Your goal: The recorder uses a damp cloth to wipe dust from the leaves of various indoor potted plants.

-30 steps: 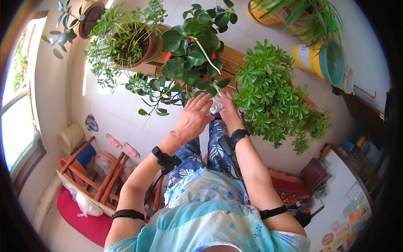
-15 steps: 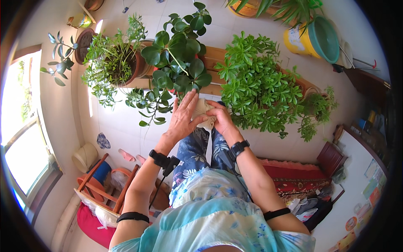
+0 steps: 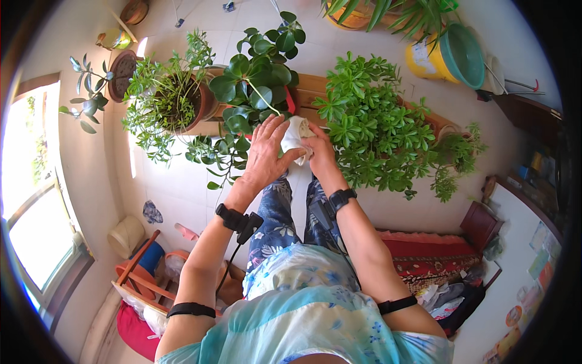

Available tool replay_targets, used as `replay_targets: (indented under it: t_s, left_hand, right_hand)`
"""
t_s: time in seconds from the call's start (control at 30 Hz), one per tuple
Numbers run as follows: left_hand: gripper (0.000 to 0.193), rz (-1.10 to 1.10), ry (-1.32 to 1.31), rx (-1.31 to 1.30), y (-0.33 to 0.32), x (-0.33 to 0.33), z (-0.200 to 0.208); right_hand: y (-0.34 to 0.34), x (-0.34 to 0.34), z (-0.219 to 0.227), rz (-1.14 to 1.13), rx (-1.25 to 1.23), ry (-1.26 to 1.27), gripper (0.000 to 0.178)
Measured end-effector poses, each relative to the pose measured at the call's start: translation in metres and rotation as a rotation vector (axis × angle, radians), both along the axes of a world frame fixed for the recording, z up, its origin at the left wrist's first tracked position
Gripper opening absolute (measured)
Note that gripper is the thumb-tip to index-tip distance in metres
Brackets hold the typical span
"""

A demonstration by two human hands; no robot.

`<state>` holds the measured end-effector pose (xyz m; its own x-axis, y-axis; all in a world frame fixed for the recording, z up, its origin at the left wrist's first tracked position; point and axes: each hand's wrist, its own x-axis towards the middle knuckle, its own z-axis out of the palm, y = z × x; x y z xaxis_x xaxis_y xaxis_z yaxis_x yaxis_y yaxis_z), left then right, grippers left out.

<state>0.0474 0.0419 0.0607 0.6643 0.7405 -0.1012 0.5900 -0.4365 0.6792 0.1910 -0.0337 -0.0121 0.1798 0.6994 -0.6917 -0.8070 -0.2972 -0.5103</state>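
I count one white cloth (image 3: pixel 293 134) near the frame's centre: I see the right hand (image 3: pixel 321 150) gripping it, while the left hand (image 3: pixel 264 151) is open, fingers extended, thumb by the cloth. One round-leaved plant (image 3: pixel 241 76) stands just above, its leaves screening part of the wooden tabletop (image 3: pixel 311 85). One bushy green plant (image 3: pixel 364 118) crowds right of centre; one yellow bucket (image 3: pixel 426 62) and one green basin (image 3: pixel 462 57) sit upper right.

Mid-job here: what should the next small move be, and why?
Probably bring the crumpled white cloth to the broad, round, dark-green leaf beside the left hand: the right hand already grips the cloth, and that leaf looks close by.
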Motion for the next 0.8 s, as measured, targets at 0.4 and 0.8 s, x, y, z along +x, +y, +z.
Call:
replay_targets:
  t_s: [0.4,0.8]
  left_hand:
    - [0.040,0.479,-0.435,-1.157,-0.022,-0.018,0.058]
    - [0.054,0.627,-0.740,-0.907,-0.049,-0.040,0.111]
  right_hand:
    - [-0.034,0.024,0.096,0.220,0.022,0.225,0.049]
    - [-0.035,0.044,0.160,0.608,0.032,-0.312,0.021]
